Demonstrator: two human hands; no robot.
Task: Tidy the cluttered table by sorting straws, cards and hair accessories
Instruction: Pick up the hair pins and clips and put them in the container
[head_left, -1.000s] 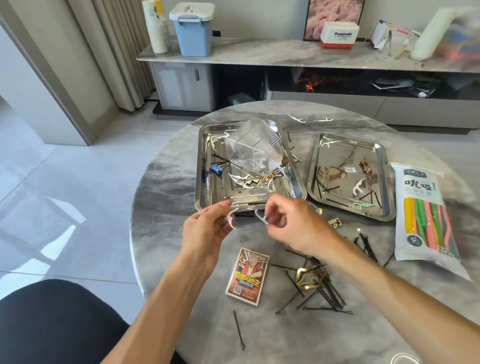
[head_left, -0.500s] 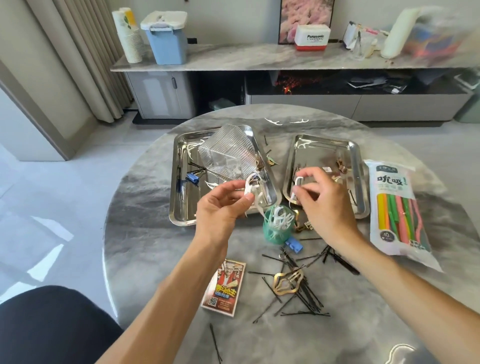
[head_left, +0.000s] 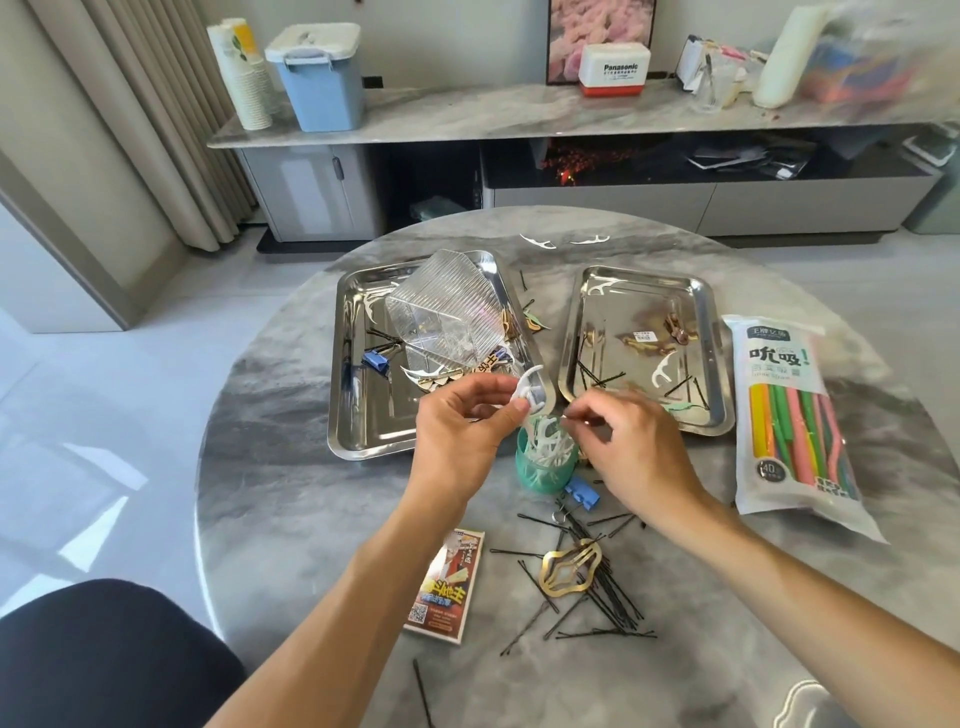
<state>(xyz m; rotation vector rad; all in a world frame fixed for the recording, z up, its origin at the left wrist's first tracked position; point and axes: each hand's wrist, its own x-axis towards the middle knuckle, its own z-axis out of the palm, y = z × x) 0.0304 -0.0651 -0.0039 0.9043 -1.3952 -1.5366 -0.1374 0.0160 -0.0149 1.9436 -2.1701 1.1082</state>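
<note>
At mid-frame the left hand pinches white floss picks just above a green cup of more picks. The right hand, fingers curled, pinches something too small to identify beside the cup. The straw pack lies at right, the card pack and bobby pins lower centre.
</note>
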